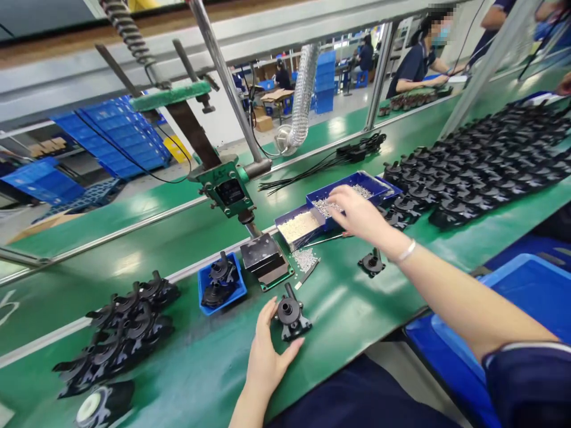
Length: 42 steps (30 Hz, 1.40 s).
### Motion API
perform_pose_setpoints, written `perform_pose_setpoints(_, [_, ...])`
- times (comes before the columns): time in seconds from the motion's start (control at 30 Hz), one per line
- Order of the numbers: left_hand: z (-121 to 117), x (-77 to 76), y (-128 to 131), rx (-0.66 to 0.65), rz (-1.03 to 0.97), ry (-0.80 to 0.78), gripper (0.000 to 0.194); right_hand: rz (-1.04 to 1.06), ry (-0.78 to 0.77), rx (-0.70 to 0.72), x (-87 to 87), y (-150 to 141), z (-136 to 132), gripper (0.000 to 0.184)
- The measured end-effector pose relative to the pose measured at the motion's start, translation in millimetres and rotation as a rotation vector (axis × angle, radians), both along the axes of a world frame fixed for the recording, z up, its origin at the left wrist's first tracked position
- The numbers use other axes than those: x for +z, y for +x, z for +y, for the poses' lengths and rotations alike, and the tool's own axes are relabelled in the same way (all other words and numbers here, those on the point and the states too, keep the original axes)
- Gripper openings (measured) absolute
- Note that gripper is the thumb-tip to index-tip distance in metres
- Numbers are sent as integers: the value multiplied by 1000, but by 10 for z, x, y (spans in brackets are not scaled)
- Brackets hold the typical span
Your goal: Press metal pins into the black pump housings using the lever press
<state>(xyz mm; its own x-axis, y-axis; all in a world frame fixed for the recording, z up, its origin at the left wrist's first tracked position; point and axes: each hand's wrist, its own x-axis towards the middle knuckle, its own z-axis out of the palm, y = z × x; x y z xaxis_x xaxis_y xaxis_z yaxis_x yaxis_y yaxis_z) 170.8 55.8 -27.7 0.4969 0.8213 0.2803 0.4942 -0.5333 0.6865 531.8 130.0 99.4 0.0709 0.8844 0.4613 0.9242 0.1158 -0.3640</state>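
Observation:
My left hand (266, 356) curls round the near-left side of a black pump housing (291, 313), fingers at its left edge and thumb along its lower edge. The housing rests on the green bench with its round spout upward. My right hand (357, 214) reaches into a blue bin (317, 223) of small metal screws (328, 208), fingertips bent down together among them; what they pinch is too small to make out. A single black part (372, 263) lies on the bench below my right wrist.
A green press (227, 184) stands over a metal fixture (266, 261). Beside it are a small blue tray (241, 286) with black housings, a bin of cream-coloured pieces (300, 227) and spilled tiny beads (304, 260). Black housings (482, 154) cover the right; more (120, 333) lie left. A co-worker (414, 65) sits opposite.

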Motion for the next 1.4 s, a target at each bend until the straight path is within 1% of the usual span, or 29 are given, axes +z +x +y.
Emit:
perform_pose_setpoints(0.03, [25,8,28,-12,16,-20,84,-33,-147,-90,87,171,213,26])
perform_pose_setpoints(0.1, [78,17,87,-33,40,-46,84,-43,-311,-129,162,435,581,14])
perform_pose_setpoints(0.13, [101,13,114,-36,40,-45,81,-40,-381,-118,153,520,724,8])
perform_pose_setpoints(0.17, [120,3,136,-33,32,-35,77,-34,-431,-94,120,574,838,7])
perform_pose_setpoints(0.23, [148,-34,162,-22,13,-2,71,-26,-507,-51,11,617,979,12])
perform_pose_setpoints(0.3, [162,-79,167,-20,3,33,69,-13,-523,-26,-106,624,1033,13])
perform_pose_setpoints(0.37, [169,-117,157,-32,-8,58,69,11,-503,-22,-190,638,1039,12])
perform_pose_setpoints(0.5, [175,-152,112,-46,-23,86,68,96,-459,-53,-250,688,1023,9])
perform_pose_setpoints(0.7, [170,-164,55,-36,-41,100,68,239,-449,-112,-242,671,1015,17])
perform_pose_setpoints(0.77, [167,-161,51,-45,-47,89,68,272,-425,-132,-187,660,1003,17])
perform_pose_setpoints(0.83, [162,-149,51,-59,-49,64,68,294,-376,-155,-91,628,958,17])
perform_pose_setpoints(0.9, [154,-134,50,-71,-55,29,69,302,-306,-178,27,527,852,18])
perform_pose_setpoints(0.97, [138,-125,48,-74,-74,-21,71,309,-213,-145,122,314,673,20])
perform_pose_setpoints(1.0, [128,-127,47,-74,-87,-52,73,319,-170,-80,145,162,559,19])
perform_pose_setpoints(1.03, [116,-132,47,-73,-104,-82,76,333,-127,23,142,-14,434,18])
perform_pose_setpoints(1.07, [103,-141,48,-73,-121,-110,79,354,-101,164,112,-206,302,17])
perform_pose_setpoints(1.13, [78,-163,54,-77,-151,-154,83,379,-127,460,-36,-598,49,14])
perform_pose_setpoints(1.17, [66,-171,58,-78,-164,-168,84,397,-151,564,-144,-778,-59,13])
perform_pose_setpoints(1.2, [56,-177,63,-75,-175,-177,85,413,-182,634,-263,-938,-148,11])
perform_pose_setpoints(1.23, [47,-179,68,-69,-181,-182,87,424,-203,676,-383,-1074,-213,10])
perform_pose_setpoints(1.3, [34,-175,77,-52,-184,-178,90,430,-233,708,-586,-1264,-279,8])
perform_pose_setpoints(1.33, [30,-170,80,-45,-181,-172,91,419,-242,718,-654,-1323,-287,7])
perform_pose_setpoints(1.4, [28,-160,87,-37,-167,-159,92,374,-256,737,-714,-1386,-280,8])
